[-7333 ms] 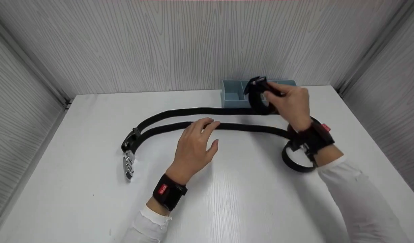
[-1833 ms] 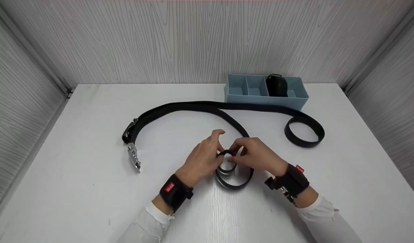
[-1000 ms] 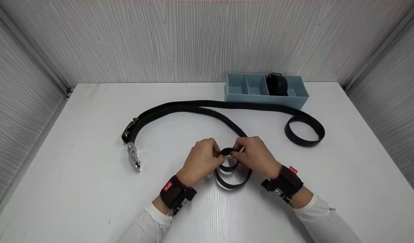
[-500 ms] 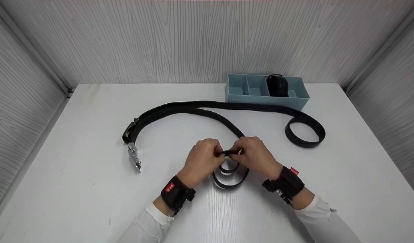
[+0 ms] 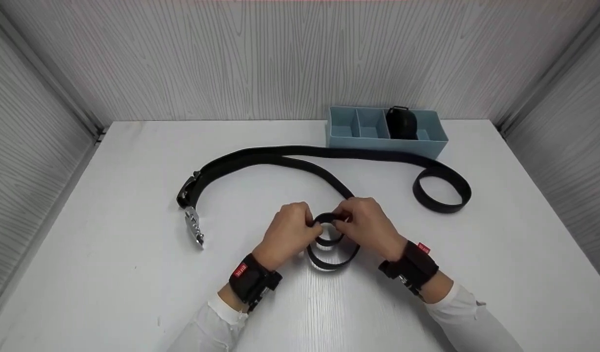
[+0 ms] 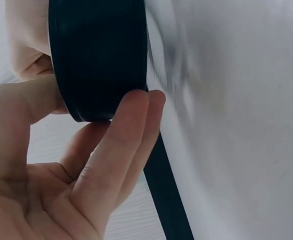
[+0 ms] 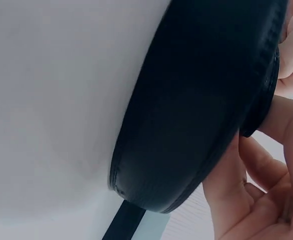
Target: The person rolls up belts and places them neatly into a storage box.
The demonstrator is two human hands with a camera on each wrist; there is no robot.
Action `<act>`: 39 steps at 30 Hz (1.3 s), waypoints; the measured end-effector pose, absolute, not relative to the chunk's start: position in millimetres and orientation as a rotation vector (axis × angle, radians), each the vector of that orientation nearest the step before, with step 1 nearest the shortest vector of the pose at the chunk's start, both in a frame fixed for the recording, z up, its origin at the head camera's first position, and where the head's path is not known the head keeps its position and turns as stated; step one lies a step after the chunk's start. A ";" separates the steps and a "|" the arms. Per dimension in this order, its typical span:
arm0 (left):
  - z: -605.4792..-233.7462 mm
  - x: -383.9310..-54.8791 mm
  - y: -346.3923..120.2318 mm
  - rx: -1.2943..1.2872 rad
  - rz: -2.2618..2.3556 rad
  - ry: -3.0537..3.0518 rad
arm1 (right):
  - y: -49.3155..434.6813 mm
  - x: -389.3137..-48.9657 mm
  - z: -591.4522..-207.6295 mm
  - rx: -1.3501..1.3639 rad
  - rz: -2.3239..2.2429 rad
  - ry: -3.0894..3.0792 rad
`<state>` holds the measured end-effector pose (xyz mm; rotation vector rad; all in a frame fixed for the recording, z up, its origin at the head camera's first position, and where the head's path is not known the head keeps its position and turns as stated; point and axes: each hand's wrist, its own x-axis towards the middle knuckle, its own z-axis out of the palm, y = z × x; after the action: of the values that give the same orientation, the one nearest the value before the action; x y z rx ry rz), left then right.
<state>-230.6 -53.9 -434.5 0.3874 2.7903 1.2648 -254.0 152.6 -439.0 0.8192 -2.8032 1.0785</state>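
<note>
I'm watching the left hand (image 5: 289, 232) and the right hand (image 5: 371, 227) pinching the coiled end (image 6: 99, 55) of a black belt (image 5: 300, 164) between them, near the middle of the table (image 5: 134, 293). On the wristbands (image 5: 415, 266), red tags (image 5: 240, 270) are showing, but their lettering is coming through too small for me to read

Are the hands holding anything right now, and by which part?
Yes, a black belt: the left hand pinches the left side of its small inner loop, the right hand its right side.
</note>
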 end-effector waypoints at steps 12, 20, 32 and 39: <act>-434.3 -231.5 -54.0 0.423 1.282 2.780 | 153.8 -252.8 -435.9 0.899 0.965 -2.687; -434.0 -235.5 -62.6 0.306 1.357 2.490 | 154.9 -252.6 -438.6 0.904 0.988 -2.681; -434.2 -234.0 -59.6 0.265 1.349 2.521 | 153.8 -252.8 -439.0 0.855 0.956 -2.709; -434.7 -232.6 -58.8 0.286 1.345 2.523 | 153.7 -255.2 -440.1 0.808 1.026 -2.771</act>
<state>-232.6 -58.8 -434.7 0.2856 2.5233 1.3445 -255.2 153.7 -440.1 0.8079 -2.7714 1.0263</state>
